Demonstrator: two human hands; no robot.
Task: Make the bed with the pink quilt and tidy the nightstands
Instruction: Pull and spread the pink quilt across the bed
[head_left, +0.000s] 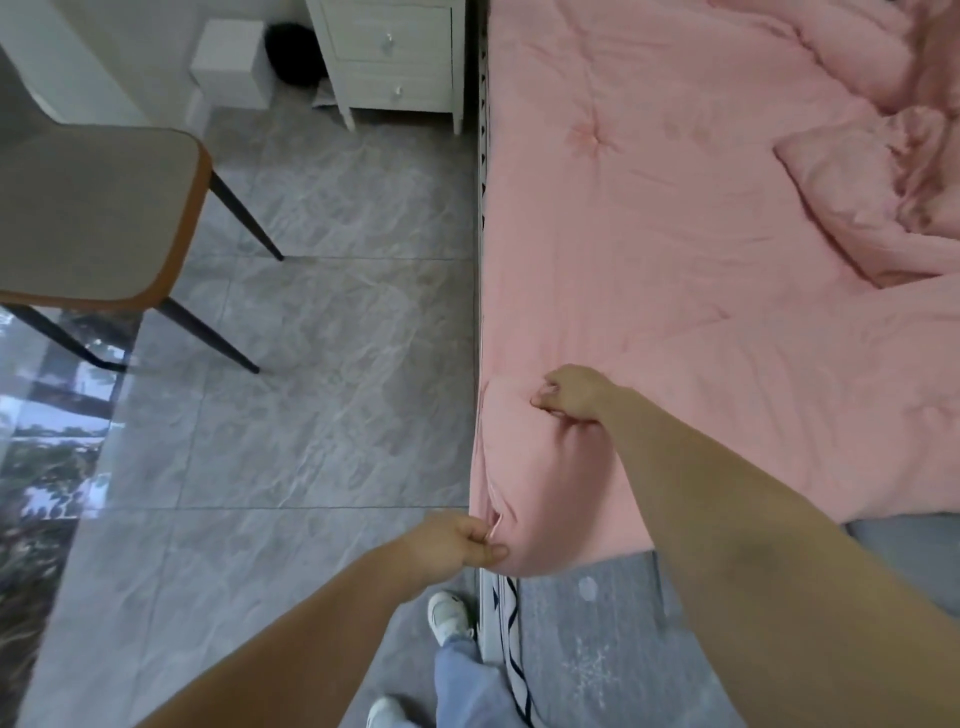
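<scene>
The pink quilt (675, 249) covers most of the bed, flat along its left side and bunched into folds at the upper right. My left hand (457, 543) pinches the quilt's near corner at the bed's edge. My right hand (571, 392) grips a fold of the quilt a little farther up the same edge, knuckles up. A white nightstand (395, 52) with two drawers stands on the floor at the head of the bed, its top out of view.
Grey bed sheet (597, 623) shows below the quilt's bottom edge. A grey chair (88, 218) with dark legs stands left on the tiled floor. A white bin (234, 62) and a dark object (296, 52) sit beside the nightstand. My feet stand by the bed.
</scene>
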